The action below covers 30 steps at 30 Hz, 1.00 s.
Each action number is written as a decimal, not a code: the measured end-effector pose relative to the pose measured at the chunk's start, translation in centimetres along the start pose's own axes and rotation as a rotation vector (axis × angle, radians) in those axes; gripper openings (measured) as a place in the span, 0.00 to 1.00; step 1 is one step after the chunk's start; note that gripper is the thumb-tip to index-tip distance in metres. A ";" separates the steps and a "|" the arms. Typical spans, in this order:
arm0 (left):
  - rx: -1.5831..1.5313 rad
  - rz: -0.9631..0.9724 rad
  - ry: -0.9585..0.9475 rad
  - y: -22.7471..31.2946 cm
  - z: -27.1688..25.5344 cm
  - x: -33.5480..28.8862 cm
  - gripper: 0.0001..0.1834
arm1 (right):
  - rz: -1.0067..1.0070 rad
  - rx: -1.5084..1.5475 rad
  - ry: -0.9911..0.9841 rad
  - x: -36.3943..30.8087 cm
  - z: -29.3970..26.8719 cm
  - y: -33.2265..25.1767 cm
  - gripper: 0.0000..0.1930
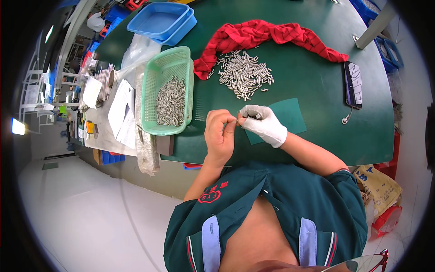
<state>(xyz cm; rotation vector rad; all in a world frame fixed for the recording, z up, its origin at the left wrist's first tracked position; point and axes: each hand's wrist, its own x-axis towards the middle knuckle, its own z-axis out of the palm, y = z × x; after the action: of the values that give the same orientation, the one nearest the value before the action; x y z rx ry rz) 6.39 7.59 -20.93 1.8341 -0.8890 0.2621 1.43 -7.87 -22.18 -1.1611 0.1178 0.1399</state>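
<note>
My bare left hand (219,135) is closed in a pinch, thumb against forefinger. Its fingertips meet those of my right hand (267,125), which wears a white glove with bare fingertips. Whatever the left fingers pinch is too small to make out. In the curl of the gloved hand a small metal cylinder (258,116) shows. Beyond the hands lies a loose pile of short silvery metal cylinders (244,75). To the left, a green plastic basket (145,102) holds many more of them. Partly under my right hand and forearm lies a green sheet (290,115).
A crumpled red checked cloth (272,32) curves around the pile's far side. Stacked blue trays (158,20) stand at the far left. A phone (353,85) lies at the table's right. Papers (121,111) rest left of the basket, and a metal post (374,28) rises at the far right.
</note>
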 end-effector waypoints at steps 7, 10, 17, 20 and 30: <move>-0.025 -0.019 0.002 0.2 0.0 -0.2 0.07 | -0.026 0.003 -0.015 0.0 -0.1 0.4 0.08; -0.044 -0.053 -0.004 0.5 0.0 -0.2 0.05 | -0.044 0.016 -0.014 -0.3 0.1 0.3 0.07; -0.121 -0.233 -0.011 -1.0 0.9 -1.5 0.04 | -0.299 0.283 0.068 1.0 -1.5 -0.2 0.20; 0.174 -0.264 -0.099 -2.2 2.2 -2.8 0.05 | -0.265 0.470 0.042 1.6 -2.1 0.0 0.25; 0.413 -0.148 -0.161 -2.7 3.5 -3.8 0.07 | -0.213 0.567 0.036 1.9 -2.0 0.6 0.23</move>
<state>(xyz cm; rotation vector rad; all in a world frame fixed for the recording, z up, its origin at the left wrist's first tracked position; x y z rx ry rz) 4.77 6.72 -26.48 2.3202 -0.8467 0.2182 3.13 -9.34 -23.80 -0.6046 0.0587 -0.1008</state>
